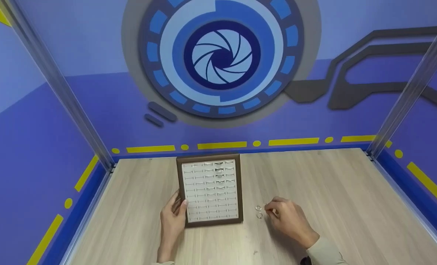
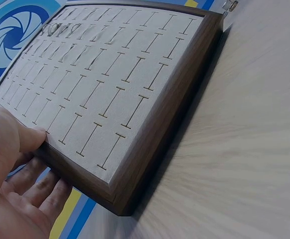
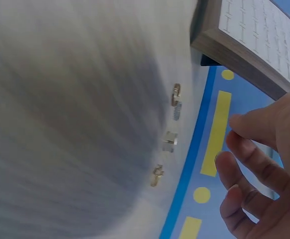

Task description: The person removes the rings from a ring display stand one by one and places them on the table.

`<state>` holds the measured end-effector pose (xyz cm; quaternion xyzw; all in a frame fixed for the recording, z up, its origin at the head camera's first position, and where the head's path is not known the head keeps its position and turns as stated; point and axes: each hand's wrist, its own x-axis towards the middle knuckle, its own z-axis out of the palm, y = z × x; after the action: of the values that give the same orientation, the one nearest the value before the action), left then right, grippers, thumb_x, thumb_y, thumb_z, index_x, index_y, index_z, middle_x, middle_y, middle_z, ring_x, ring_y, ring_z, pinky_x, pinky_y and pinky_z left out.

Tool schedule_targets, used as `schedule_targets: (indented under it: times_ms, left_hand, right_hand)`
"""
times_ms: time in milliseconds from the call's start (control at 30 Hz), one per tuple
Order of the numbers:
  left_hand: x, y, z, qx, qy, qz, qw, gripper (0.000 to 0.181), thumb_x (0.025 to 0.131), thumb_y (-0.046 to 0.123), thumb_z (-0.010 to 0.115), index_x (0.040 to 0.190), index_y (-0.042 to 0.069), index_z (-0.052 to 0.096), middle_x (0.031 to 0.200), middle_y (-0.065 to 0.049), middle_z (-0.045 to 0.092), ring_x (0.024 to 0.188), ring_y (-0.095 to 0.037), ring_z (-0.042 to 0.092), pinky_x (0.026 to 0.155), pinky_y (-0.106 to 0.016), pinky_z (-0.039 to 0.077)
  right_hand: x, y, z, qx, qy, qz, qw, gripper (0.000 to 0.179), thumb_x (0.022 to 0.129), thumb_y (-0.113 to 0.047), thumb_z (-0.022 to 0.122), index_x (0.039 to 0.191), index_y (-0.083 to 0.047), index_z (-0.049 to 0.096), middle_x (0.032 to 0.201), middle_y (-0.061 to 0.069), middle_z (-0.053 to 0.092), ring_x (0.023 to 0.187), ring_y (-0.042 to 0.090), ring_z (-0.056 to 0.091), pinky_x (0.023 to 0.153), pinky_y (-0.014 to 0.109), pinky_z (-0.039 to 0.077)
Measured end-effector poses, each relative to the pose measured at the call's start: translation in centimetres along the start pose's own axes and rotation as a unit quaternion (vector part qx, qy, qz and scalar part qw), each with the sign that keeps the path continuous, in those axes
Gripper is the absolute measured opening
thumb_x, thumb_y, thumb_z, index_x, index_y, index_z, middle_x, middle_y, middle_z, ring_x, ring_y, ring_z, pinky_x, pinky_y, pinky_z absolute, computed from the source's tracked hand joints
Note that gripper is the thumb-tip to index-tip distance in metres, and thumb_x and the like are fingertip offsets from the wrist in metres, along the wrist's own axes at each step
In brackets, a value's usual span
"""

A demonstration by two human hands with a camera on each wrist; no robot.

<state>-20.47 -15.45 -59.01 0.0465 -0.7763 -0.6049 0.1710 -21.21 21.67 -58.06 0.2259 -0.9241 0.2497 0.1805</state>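
A ring display tray (image 1: 211,191) with a dark brown wooden frame and white slotted panel stands tilted on the table. My left hand (image 1: 173,215) grips its left edge, thumb on the front and fingers behind, as the left wrist view (image 2: 25,169) shows. Rings sit in some upper slots; the lower slots hold none. Loose on the table right of the tray lie several rings, among them a silver ring (image 3: 170,142) and a gold-toned ring (image 3: 157,176). Beside these rings (image 1: 259,215) hovers my right hand (image 1: 286,215), fingers loosely bent, with nothing visible between thumb and index finger (image 3: 242,144).
The light wood tabletop (image 1: 343,206) spreads on both sides of the tray. Behind it rises a blue patterned wall (image 1: 93,106) with yellow dashes along its base. Metal posts (image 1: 62,88) stand at the two back corners.
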Motion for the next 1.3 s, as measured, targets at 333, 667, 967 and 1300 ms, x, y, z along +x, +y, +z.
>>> schedule_targets:
  times_ms: [333,667,967,1300]
  left_hand:
    - [0.2,0.0,0.2,-0.005,0.003,0.001,1.0000,0.051,0.104,0.002,0.067,0.153,-0.002,0.054,0.148,-0.028,0.062,0.134,-0.041,0.065,0.113,-0.041,0.058]
    - [0.3,-0.1,0.2,-0.005,0.000,0.011,0.9999,0.051,0.104,0.003,0.067,0.152,-0.004,0.054,0.148,-0.028,0.061,0.135,-0.042,0.064,0.114,-0.042,0.057]
    - [0.2,-0.1,0.2,0.004,-0.006,0.010,0.9999,0.051,0.104,0.003,0.066,0.153,-0.003,0.053,0.150,-0.028,0.060,0.136,-0.042,0.063,0.115,-0.043,0.056]
    - [0.1,-0.2,0.0,0.005,0.000,0.005,1.0000,0.052,0.104,0.003,0.067,0.153,-0.004,0.053,0.149,-0.028,0.061,0.135,-0.042,0.064,0.114,-0.042,0.057]
  right_hand:
    - [-0.4,0.8,0.7,0.003,-0.073,0.061,0.9955,0.015,0.084,0.001,0.085,0.088,-0.013,0.085,0.083,-0.008,0.074,0.066,-0.004,0.056,0.054,0.016,0.051]
    - [-0.7,1.3,1.2,-0.005,-0.084,0.076,0.9935,0.014,0.084,-0.001,0.087,0.086,-0.015,0.085,0.084,-0.007,0.076,0.071,-0.002,0.062,0.057,0.017,0.054]
    - [-0.9,1.8,1.4,0.015,-0.070,0.048,0.9962,0.015,0.083,0.001,0.086,0.084,-0.014,0.085,0.083,-0.005,0.076,0.067,-0.004,0.055,0.052,0.016,0.051]
    - [-0.7,1.5,1.4,0.005,-0.078,0.059,0.9952,0.016,0.083,0.000,0.087,0.084,-0.015,0.085,0.085,-0.006,0.076,0.070,-0.001,0.060,0.055,0.017,0.054]
